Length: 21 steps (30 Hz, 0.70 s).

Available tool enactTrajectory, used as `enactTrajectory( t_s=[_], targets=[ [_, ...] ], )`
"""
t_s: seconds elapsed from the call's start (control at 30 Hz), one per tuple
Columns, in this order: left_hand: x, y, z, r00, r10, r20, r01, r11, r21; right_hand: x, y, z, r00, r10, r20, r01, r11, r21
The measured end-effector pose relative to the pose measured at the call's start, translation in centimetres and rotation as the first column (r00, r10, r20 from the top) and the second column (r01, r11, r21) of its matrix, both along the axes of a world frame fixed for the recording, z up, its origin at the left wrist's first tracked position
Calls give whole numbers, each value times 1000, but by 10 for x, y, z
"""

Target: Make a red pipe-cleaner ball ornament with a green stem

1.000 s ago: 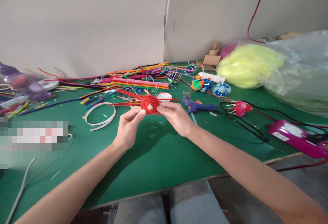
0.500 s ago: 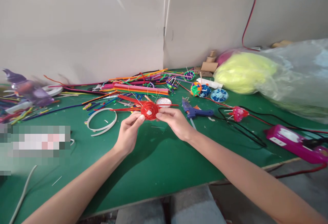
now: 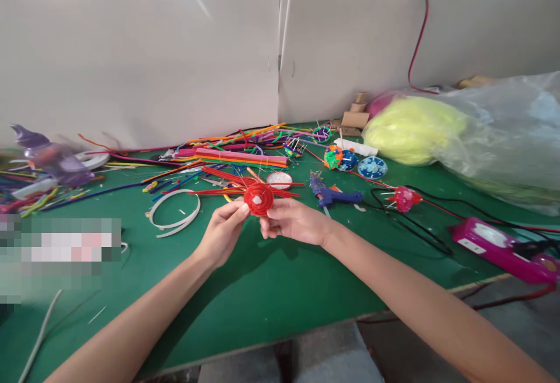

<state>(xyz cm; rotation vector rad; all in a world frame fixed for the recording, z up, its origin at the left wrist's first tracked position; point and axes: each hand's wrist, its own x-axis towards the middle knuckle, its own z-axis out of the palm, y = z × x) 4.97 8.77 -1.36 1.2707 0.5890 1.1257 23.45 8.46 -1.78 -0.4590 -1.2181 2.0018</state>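
Note:
Between my two hands, above the green table, is a round red coil of pipe cleaner (image 3: 263,202) with a whitish blob at its middle and thin pale sticks poking out. My left hand (image 3: 227,225) pinches its left edge between thumb and fingers. On the right edge, my right hand (image 3: 300,219) grips it with the thumb in front and some fingers curled below. Just behind lie loose red pipe cleaners (image 3: 223,177) and a small round dish of white bits (image 3: 279,180). A blue glue gun (image 3: 335,195) rests to the right of my right hand.
A pile of coloured pipe cleaners (image 3: 240,155) spreads along the back. White strip coil (image 3: 175,211) lies left, a purple bottle (image 3: 52,158) farther left. Several decorated balls (image 3: 372,167), a pink power strip (image 3: 503,249), black cords and plastic bags (image 3: 411,129) occupy the right.
The red coil has turned slightly in my hands, its white middle tilting, and sits a little lower in view. My right hand's lower fingers now show beneath it. The whole view has shifted downward.

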Motion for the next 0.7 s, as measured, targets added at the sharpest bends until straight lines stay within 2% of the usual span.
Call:
enactTrajectory(
  t_s=[0.23, 0.4, 0.57, 0.7],
  targets=[
    [-1, 1, -2, 1000, -2, -7, 2, 1000, -1, 2, 1, 1, 996, 81, -29, -83, 994, -66],
    [0, -1, 2, 999, -33, -14, 32, 998, -56, 4, 2, -2, 983, 185, -23, -186, 980, -77],
    [1, -5, 8, 997, -75, -32, 72, 993, -94, 4, -1, -1, 984, 177, -24, -179, 981, -78],
    [2, -6, 9, 997, -56, -53, 51, 993, -104, 2, -4, 1, 982, 181, -50, -185, 979, -82]
  ],
)
